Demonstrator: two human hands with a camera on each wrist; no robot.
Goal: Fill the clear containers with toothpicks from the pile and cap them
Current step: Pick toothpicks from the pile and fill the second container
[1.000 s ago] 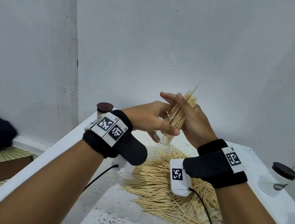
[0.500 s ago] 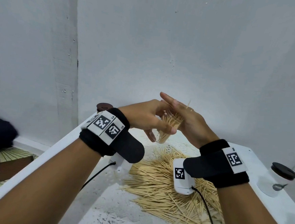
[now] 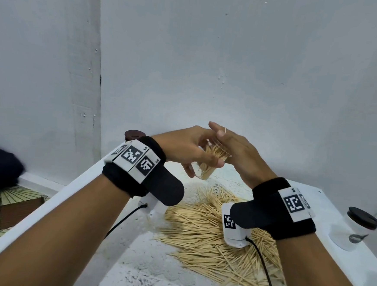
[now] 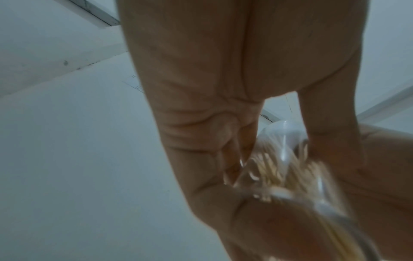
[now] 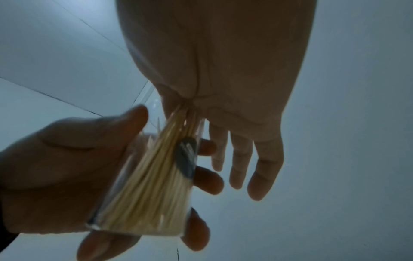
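Note:
My left hand [image 3: 182, 148] grips a clear container [image 3: 206, 168] in the air above the table, thumb in front and fingers behind. It is tilted and packed with toothpicks [image 5: 154, 190]. My right hand [image 3: 236, 150] lies flat over the container's mouth, fingers straight, palm pressing on the toothpick tips. One toothpick [image 3: 225, 130] pokes up by my right fingers. The loose pile of toothpicks [image 3: 207, 234] lies on the white table [image 3: 128, 269] below both wrists. In the left wrist view the container [image 4: 288, 176] is blurred.
A container with a dark cap [image 3: 356, 228] stands at the table's right side. Another dark cap [image 3: 134, 135] shows behind my left wrist at the far left corner. A grey wall is close behind. The table's left edge [image 3: 49, 202] drops to a patterned floor.
The toothpick bundle that stuck far out of the container has sunk into it. My right hand has come down onto the mouth, fingers now straight.

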